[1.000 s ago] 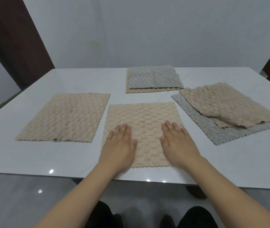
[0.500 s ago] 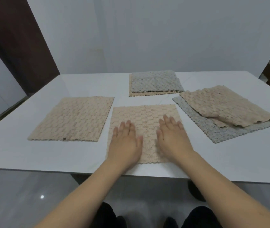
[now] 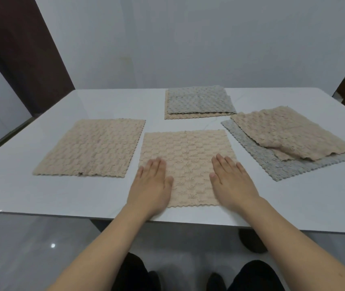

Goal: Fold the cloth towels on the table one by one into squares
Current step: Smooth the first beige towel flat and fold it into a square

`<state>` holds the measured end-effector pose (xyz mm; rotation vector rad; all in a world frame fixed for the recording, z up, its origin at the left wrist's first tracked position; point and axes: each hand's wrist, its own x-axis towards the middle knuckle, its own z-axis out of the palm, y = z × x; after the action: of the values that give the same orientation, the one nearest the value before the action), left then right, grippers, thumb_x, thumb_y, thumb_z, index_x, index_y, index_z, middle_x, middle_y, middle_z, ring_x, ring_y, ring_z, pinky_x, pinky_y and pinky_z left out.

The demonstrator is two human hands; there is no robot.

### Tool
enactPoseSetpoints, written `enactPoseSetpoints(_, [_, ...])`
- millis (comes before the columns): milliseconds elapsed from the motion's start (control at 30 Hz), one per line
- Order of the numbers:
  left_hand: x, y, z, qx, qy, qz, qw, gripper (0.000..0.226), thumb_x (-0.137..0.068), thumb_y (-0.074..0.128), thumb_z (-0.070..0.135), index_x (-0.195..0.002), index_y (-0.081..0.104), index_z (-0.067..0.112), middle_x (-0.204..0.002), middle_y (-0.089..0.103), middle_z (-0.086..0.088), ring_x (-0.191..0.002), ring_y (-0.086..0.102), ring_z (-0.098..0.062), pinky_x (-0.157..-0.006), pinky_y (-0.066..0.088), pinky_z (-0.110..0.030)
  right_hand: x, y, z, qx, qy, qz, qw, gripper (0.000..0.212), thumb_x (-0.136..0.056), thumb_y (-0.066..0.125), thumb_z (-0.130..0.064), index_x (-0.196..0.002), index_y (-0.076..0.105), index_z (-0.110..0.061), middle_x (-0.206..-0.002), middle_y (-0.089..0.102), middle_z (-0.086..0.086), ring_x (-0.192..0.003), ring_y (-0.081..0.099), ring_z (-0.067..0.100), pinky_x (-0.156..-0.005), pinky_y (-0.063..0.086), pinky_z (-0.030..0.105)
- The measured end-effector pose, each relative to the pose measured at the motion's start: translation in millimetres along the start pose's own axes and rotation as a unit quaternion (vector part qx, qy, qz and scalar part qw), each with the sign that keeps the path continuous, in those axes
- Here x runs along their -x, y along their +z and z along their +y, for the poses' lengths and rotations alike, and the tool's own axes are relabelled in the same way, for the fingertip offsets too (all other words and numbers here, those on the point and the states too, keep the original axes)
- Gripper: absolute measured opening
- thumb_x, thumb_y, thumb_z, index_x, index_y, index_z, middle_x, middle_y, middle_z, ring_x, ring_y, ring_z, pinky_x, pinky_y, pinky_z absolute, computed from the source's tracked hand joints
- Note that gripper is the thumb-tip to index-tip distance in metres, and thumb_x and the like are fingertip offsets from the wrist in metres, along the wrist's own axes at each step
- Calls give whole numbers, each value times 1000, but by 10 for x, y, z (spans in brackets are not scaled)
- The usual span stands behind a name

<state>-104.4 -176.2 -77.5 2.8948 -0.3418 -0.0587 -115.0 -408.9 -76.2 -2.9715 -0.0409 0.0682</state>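
A beige textured towel (image 3: 186, 156) lies flat and spread out in front of me on the white table (image 3: 41, 196). My left hand (image 3: 151, 185) rests palm down on its near left corner, fingers together. My right hand (image 3: 231, 181) lies palm down on its near right part. Neither hand grips anything. Another beige towel (image 3: 91, 148) lies flat to the left. A folded grey towel (image 3: 199, 99) sits on a folded beige one at the back. On the right a rumpled beige towel (image 3: 289, 133) lies across a grey towel (image 3: 272, 162).
The table's near edge (image 3: 188, 223) runs just below my wrists. A pale wall (image 3: 188, 43) stands behind the table, with dark brown panels at the far left and right. My dark-clad legs (image 3: 251, 278) show below the table over a glossy floor.
My hands have slid apart over the middle towel, from near its centre toward its left and right sides. The view has shifted slightly.
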Motion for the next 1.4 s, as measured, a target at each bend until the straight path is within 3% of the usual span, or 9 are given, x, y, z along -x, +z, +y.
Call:
enactPoseSetpoints(267, [9, -159, -237, -37, -43, -30, 998, 63, -105, 10, 44, -158, -2, 12, -166, -7, -3, -152, -9, -20, -123, -7, -42, -21, -106, 26, -16, 19, -20, 999, 59, -103, 11, -38, -156, 1, -15, -163, -6, 2, -150, -6, 18, -121, -3, 37])
enactPoseSetpoints(433, [-284, -298, 151, 3, 2, 2, 1000, 63, -105, 14, 43, -158, 1, 10, -166, -5, -5, -153, -8, -20, -123, -6, -41, -344, -231, -203, -57, -18, 27, 998, 58, -105, 15, -36, -156, 4, -12, -163, 0, 4, -150, -1, 19, -122, 2, 37])
enactPoseSetpoints(567, [-561, -96, 323, 24, 13, -3, 1000, 60, -106, 17, 41, -159, 7, 14, -167, 1, -2, -153, -4, -20, -123, -6, -42, -527, -53, -246, -23, -14, 6, 1000, 57, -103, 13, -39, -156, 3, -20, -164, -3, 2, -150, -5, 19, -121, -4, 40])
enactPoseSetpoints(867, [-572, 18, 102, 1, -16, -3, 1000, 62, -104, 13, 44, -159, 2, 17, -167, -2, 0, -153, -5, -18, -123, -5, -40, -556, 1, -81, -11, -1, -8, 1000, 58, -102, 8, -42, -156, 0, -24, -163, -9, -3, -149, -9, 14, -121, -7, 38])
enactPoseSetpoints(1100, [-470, -140, -388, -10, -49, -41, 998, 64, -105, 13, 44, -159, 0, 13, -167, -7, -3, -153, -8, -20, -123, -7, -42, -464, -90, 169, 18, 40, -35, 998, 60, -102, 7, -42, -155, -5, -16, -162, -13, 2, -149, -12, 17, -120, -9, 39])
enactPoseSetpoints(1233, [-665, -234, -199, -29, -47, -19, 998, 64, -105, 14, 42, -158, 4, 8, -166, -3, -8, -153, -8, -24, -122, -9, -43, -619, -208, 31, 13, 20, -9, 1000, 60, -103, 9, -40, -156, 1, -12, -163, -7, 6, -150, -9, 20, -120, -9, 40])
enactPoseSetpoints(1400, [-1148, -231, 94, 35, 5, -10, 999, 60, -106, 17, 39, -158, 6, 11, -167, -1, -6, -153, -5, -22, -124, -3, -42, -1002, -244, -191, -33, -47, 4, 998, 57, -104, 12, -39, -156, 3, -17, -163, -4, 1, -150, -6, 16, -121, -5, 37])
